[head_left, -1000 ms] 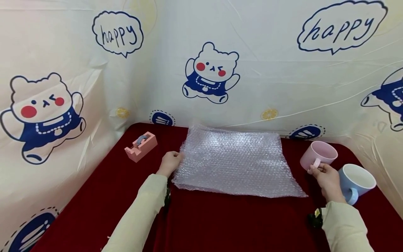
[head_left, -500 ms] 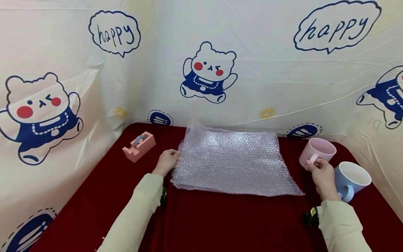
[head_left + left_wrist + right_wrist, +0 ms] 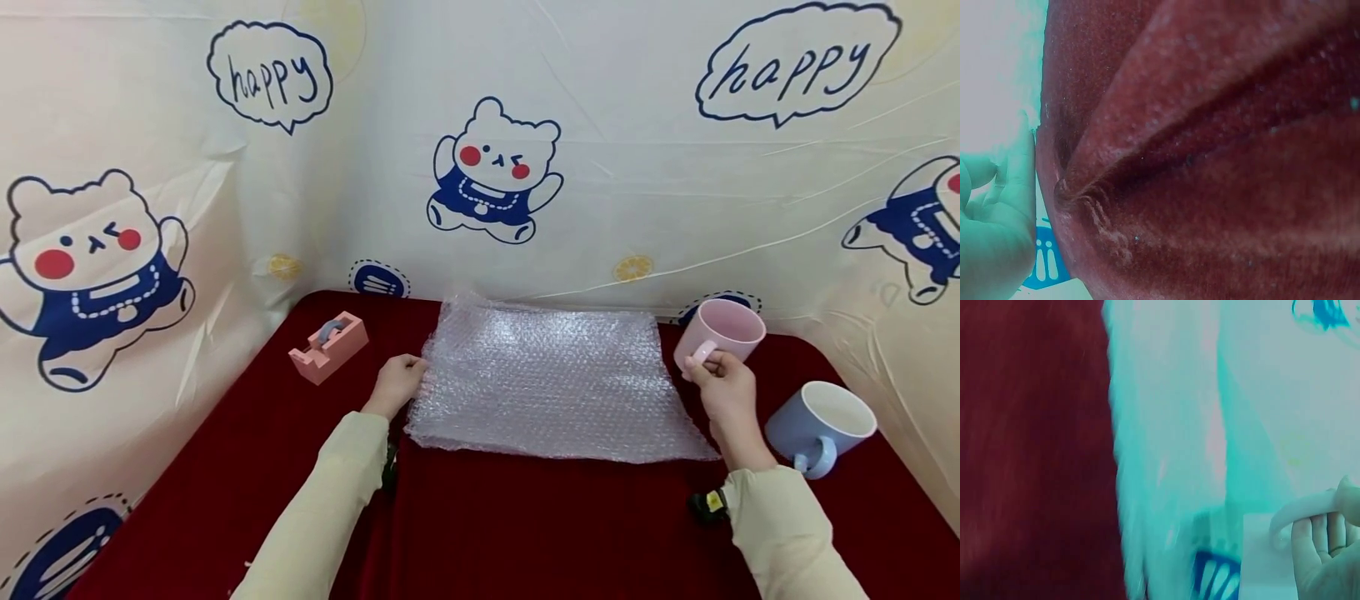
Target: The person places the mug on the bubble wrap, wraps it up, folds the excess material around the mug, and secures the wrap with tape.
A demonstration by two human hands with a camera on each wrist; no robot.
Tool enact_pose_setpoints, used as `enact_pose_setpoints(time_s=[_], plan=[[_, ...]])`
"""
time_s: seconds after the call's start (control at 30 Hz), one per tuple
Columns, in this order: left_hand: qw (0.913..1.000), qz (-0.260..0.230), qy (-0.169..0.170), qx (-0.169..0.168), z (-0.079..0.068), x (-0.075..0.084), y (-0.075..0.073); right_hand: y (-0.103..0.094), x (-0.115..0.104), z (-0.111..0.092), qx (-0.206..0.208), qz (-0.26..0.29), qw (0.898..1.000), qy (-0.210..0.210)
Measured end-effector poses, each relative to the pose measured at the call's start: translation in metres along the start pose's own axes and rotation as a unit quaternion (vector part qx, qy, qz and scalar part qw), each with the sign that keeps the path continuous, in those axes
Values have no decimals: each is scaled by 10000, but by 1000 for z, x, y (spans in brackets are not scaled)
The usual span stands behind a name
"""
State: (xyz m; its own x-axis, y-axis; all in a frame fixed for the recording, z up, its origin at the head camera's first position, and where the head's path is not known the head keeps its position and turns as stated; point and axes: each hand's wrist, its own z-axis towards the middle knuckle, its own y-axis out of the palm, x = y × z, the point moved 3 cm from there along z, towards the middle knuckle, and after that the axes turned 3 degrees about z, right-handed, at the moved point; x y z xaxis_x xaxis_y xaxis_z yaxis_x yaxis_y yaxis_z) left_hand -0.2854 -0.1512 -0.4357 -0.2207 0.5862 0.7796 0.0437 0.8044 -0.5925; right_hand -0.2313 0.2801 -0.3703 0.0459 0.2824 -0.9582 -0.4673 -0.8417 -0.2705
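Biggest thing in view is the pale cartoon backdrop [image 3: 637, 183], closing in a dark red table [image 3: 555, 525]. In the middle there's a sheet of bubble wrap [image 3: 555, 383], spread out with its far left corner ruffled up. Then the blue mug [image 3: 795, 421] stands over on the right, the pink mug [image 3: 716, 327] is just beside the wrap's right edge, and a tape dispenser [image 3: 330, 346] sits off left. The right hand [image 3: 726, 396] has the pink one, fingers round its handle [image 3: 703, 352]; can't tell if the base is off the table. The left hand [image 3: 396, 385] is at the wrap's left edge, pinching or just resting, honestly can't tell. My worry: a handle-only grip leaves the weight hanging to one side, so it could twist or tip. And if the base catches that light sheet, it could slide or bunch up.
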Motion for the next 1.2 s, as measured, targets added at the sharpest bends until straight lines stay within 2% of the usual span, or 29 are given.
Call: enact_pose_setpoints(time_s=[0.13,0.27,0.37,0.5,0.63,0.87,1.2], plan=[[10000,-34,-82,21,-1,-1,-2,27,-12,-11,-82,126,9994,-308],[9999,-101,-25,-19,-2,-3,-2,53,-22,-23,-137,291,9980,-538],[9999,-123,44,2,-4,-7,-4,77,-26,-30,-228,403,9973,-571],[9999,-95,-73,38,-7,-17,-6,112,-26,-39,-474,505,9960,-565],[9999,-108,-113,-49,-9,-22,-4,138,-21,-48,-585,684,9946,-524],[9997,-240,-55,-76,-4,-19,0,166,-14,-61,-572,717,9946,-494],[9994,-321,33,-145,2,-8,7,181,-10,-68,-370,736,9961,-310]])
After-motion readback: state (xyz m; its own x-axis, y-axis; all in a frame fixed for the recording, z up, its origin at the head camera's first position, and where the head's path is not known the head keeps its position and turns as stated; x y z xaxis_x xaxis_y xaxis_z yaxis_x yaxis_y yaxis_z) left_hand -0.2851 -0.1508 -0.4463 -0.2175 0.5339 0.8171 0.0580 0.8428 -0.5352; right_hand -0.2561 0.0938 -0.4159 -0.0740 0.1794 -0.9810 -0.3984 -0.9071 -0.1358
